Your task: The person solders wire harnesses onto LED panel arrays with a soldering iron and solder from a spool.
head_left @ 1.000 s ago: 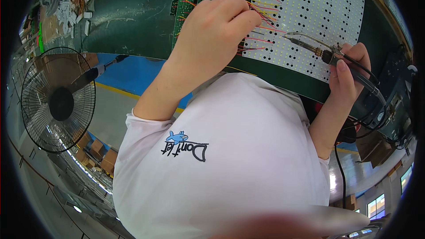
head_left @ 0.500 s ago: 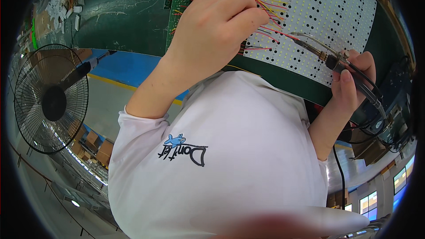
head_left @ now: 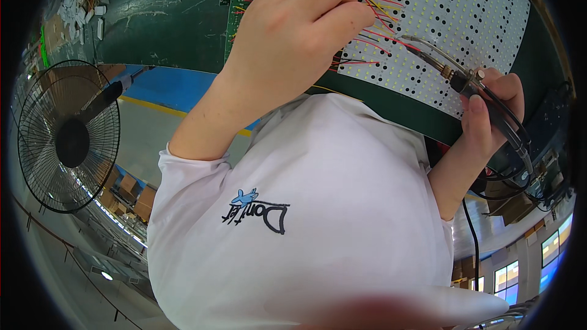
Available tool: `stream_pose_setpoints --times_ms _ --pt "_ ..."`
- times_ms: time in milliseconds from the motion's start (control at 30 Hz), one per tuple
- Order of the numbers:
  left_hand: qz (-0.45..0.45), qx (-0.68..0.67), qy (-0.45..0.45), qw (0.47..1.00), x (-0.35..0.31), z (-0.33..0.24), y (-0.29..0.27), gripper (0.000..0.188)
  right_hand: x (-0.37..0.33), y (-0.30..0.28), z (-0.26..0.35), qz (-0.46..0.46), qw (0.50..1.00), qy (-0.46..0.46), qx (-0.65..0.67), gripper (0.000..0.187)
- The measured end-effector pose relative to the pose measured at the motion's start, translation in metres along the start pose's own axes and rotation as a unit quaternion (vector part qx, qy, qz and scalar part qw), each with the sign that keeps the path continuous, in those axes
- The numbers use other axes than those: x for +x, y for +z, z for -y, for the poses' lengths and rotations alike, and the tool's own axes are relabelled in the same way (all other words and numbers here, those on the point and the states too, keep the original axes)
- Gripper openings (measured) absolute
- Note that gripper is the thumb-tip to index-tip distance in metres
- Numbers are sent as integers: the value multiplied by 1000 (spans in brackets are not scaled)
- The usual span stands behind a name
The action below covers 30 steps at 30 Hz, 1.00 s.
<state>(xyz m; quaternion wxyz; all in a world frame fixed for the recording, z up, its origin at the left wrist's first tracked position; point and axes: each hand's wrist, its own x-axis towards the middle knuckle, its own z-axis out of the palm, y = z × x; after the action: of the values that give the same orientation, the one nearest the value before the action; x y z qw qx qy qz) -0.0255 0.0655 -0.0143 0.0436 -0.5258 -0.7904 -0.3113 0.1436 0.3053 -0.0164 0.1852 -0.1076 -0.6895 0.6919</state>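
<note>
My left hand [head_left: 299, 36] is closed over the wires at the edge of a white LED panel [head_left: 452, 30], with the back of the hand toward me. Its fingertips are hidden, but red wires [head_left: 385, 35] run out from under them, and the fingers appear to pinch one. My right hand [head_left: 495, 107] grips a black-handled soldering iron [head_left: 455, 79] with a thin curved metal tube beside its tip. That tip is over the panel, close to the end of a red wire. Green circuit boards [head_left: 237, 21] with red, yellow and black wires lie beyond my left hand.
White connectors with bundled wires [head_left: 79, 9] lie at the far left of the green tabletop [head_left: 165, 21]. A black fan [head_left: 72, 140] stands at the left. Black cables [head_left: 516, 177] hang by my right forearm, near dark equipment at the right.
The panel and circuit boards appear shifted slightly in the picture. Both hands stay in nearly the same places, with the iron's tip still near the red wire.
</note>
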Motion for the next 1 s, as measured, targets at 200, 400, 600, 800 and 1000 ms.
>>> stream_pose_setpoints --times_ms 200,400,600,800,1000 --pt "-9 12 5 1000 5 -4 -2 38 0 -1 0 8 1000 -13 -20 29" --pt "-9 18 1 1000 5 -4 -2 38 0 -2 0 9 1000 -10 -22 30" --pt "-9 15 -3 1000 5 -4 0 37 0 1 1 1 1000 -6 -4 31" --pt "-6 13 -3 1000 6 -5 -1 37 0 0 0 4 1000 -9 -16 30" --pt "0 11 1 1000 5 -4 -2 37 0 3 2 -11 1000 -2 -17 32"
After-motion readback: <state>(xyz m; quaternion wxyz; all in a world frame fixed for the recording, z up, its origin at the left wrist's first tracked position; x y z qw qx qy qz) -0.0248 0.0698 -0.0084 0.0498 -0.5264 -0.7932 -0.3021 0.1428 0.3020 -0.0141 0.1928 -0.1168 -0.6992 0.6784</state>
